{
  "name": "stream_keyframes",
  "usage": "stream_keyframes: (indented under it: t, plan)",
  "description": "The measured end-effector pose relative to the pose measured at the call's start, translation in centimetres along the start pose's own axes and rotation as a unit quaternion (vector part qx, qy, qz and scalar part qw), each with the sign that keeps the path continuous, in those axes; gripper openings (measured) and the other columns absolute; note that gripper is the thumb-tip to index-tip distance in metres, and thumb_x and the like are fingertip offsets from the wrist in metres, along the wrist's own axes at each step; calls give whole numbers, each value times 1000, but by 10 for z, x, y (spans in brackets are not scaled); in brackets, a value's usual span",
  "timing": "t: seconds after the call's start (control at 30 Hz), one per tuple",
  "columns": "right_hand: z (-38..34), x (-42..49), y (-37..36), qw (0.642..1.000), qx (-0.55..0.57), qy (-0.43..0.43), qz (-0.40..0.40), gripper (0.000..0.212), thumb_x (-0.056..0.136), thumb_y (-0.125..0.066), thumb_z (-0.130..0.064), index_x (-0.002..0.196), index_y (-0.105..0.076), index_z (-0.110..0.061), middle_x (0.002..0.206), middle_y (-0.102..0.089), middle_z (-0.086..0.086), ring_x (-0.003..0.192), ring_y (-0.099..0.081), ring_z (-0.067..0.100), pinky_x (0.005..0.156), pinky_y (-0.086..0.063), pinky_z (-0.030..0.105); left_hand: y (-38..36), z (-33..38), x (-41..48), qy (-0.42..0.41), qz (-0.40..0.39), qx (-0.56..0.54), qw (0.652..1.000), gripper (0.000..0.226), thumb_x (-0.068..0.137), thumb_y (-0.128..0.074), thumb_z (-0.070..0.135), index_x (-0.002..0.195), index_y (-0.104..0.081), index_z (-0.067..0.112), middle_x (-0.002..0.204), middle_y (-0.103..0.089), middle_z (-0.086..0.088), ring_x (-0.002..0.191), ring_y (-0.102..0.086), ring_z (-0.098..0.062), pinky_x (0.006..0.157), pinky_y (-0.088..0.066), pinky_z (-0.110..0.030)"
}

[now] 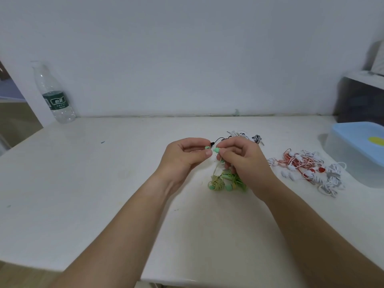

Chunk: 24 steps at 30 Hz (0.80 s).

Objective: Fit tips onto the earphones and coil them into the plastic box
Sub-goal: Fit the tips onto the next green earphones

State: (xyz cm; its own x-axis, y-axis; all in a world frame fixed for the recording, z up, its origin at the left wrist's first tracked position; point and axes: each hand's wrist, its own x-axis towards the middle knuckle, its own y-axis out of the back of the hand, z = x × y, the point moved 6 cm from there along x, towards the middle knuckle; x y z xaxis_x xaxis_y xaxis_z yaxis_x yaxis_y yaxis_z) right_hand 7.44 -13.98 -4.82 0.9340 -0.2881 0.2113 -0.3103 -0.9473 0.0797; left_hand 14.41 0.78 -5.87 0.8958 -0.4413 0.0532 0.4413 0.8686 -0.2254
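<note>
"Above the middle of the white table [104,183], what is the person's left hand [182,157] doing?"

"It is pinching a small green tip [207,148] between thumb and forefinger, with the other fingers curling loosely toward the palm."

"And the right hand [243,160]?"

"It is pinching a green earbud [216,150] at its fingertips, just beside the tip, with a slight gap showing between them. A thin cord is hanging from that hand down to a tangled green earphone bundle [226,182], which is lying on the table under the wrist."

"Where is the plastic box [349,163] sitting?"

"It is sitting at the table's right edge with its blue lid [357,136] on, well apart from both hands. A red-and-white earphone pile [301,165] is lying between the box and the hands, with white earphones [332,179] just beside it. Black-and-white earphones [247,136] are lying just behind the hands, and a clear water bottle [55,94] is standing at the far left by the wall."
</note>
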Motion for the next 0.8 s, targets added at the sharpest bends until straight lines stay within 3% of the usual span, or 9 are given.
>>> stream_keyframes:
  t: [0.37, 0.53, 0.8]
  plan:
    - [-2, 1, 1, 1000, -16, 19, 5, 15, 93, -61, -2, 93, -70, -13, 75, -67, 11, 59, -56, 9, 57, -46, 17, -6, -1, -4, 42, -21, -65, 997, 20, 91, -57, -12, 100, -71, -2, 84, -74, -13, 84, -74, -18, 77, -58, -19]
    - [-2, 1, 1, 999, -18, 30, 2, 11, 92, -64, -4, 93, -72, -11, 80, -71, 19, 69, -60, 15, 63, -50, 22, -8, 0, -5, 43, -30, -58, 997, 19, 92, -57, -12, 98, -71, 0, 84, -75, -13, 80, -74, -17, 74, -58, -18]
    - [-1, 1, 3, 999, -26, 30, 7, 12, 93, -63, -4, 95, -72, -12, 85, -69, 25, 66, -59, 12, 61, -49, 20, -8, -1, -5, 41, -44, -45, 997, 19, 90, -60, -11, 95, -72, 4, 82, -75, -11, 78, -74, -16, 73, -59, -19]
